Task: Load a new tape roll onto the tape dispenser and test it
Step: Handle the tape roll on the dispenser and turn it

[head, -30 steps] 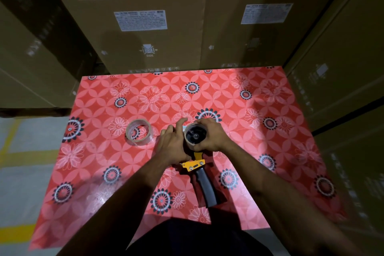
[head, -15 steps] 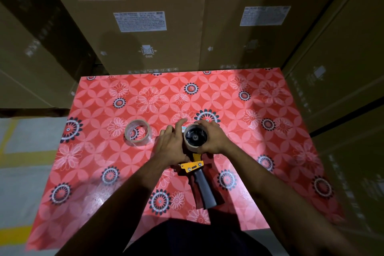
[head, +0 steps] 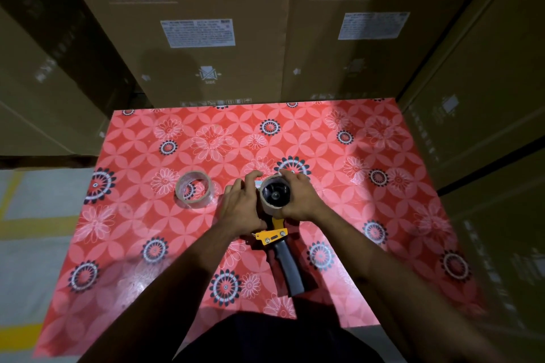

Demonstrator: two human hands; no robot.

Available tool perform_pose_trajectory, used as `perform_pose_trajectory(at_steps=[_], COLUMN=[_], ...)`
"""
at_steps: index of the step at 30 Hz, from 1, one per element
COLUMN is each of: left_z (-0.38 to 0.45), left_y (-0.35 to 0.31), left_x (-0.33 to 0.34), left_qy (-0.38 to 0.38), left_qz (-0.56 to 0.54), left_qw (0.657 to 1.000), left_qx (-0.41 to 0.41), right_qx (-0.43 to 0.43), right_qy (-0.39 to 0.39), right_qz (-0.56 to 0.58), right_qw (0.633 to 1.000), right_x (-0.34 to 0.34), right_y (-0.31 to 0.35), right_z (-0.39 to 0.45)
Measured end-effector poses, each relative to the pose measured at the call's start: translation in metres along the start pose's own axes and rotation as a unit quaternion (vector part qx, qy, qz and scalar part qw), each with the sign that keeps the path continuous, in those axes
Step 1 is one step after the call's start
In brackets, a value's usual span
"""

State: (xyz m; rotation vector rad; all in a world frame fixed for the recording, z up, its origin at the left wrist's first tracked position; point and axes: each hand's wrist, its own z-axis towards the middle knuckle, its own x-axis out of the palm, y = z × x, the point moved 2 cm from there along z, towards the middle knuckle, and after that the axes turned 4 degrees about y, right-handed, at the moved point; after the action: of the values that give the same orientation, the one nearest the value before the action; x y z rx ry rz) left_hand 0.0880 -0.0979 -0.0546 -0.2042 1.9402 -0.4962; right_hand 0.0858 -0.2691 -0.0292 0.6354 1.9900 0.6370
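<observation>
The tape dispenser [head: 287, 265] lies on the red flowered table [head: 368, 230], its dark grey handle pointing toward me and its yellow frame in front of my hands. A brown cardboard core [head: 275, 194] sits on its black spool. My right hand [head: 300, 200] is wrapped around that core from the right. My left hand [head: 241, 206] rests on the dispenser's front end at the left of the core, fingers spread. A clear tape roll [head: 193, 189] lies flat on the table to the left, apart from both hands.
Tall cardboard washing-machine boxes [head: 188, 26] stand against the table's far edge and along its right side. Grey floor with yellow lines [head: 32, 224] shows past the left edge.
Both hands have stayed on the core and the dispenser head, with only small shifts of the fingers. The clear roll has not moved.
</observation>
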Motion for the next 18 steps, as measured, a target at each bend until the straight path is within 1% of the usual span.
perform_pose_trajectory(at_steps=[3, 5, 8, 10, 12, 15, 18], left_z=[-0.001, 0.000, 0.002, 0.003, 0.004, 0.006, 0.007], left_y=[0.001, 0.001, 0.003, 0.003, 0.003, 0.003, 0.004], left_x=[0.000, 0.000, 0.001, 0.002, 0.001, 0.003, 0.005], left_qy=[0.000, -0.002, 0.003, 0.022, 0.022, 0.021, 0.015], left_qz=[-0.014, -0.018, -0.012, 0.016, 0.039, 0.047, 0.051], left_qw=[1.000, 1.000, 1.000, 1.000, 0.999, 0.999, 0.998], left_qx=[-0.005, -0.010, -0.019, -0.015, -0.006, -0.008, -0.016], right_qx=[0.042, 0.052, 0.021, 0.011, 0.011, 0.037, 0.095], right_qy=[-0.060, -0.082, -0.083, -0.081, -0.070, -0.061, -0.072], right_qz=[0.012, 0.012, 0.019, 0.044, 0.048, 0.039, 0.044], right_qw=[0.997, 0.995, 0.996, 0.996, 0.996, 0.997, 0.992], right_x=[0.007, 0.006, 0.002, 0.001, 0.003, 0.010, 0.011], right_y=[-0.001, -0.002, -0.005, -0.008, -0.008, -0.004, -0.001], right_z=[0.003, 0.003, 0.002, 0.002, 0.002, 0.003, 0.002])
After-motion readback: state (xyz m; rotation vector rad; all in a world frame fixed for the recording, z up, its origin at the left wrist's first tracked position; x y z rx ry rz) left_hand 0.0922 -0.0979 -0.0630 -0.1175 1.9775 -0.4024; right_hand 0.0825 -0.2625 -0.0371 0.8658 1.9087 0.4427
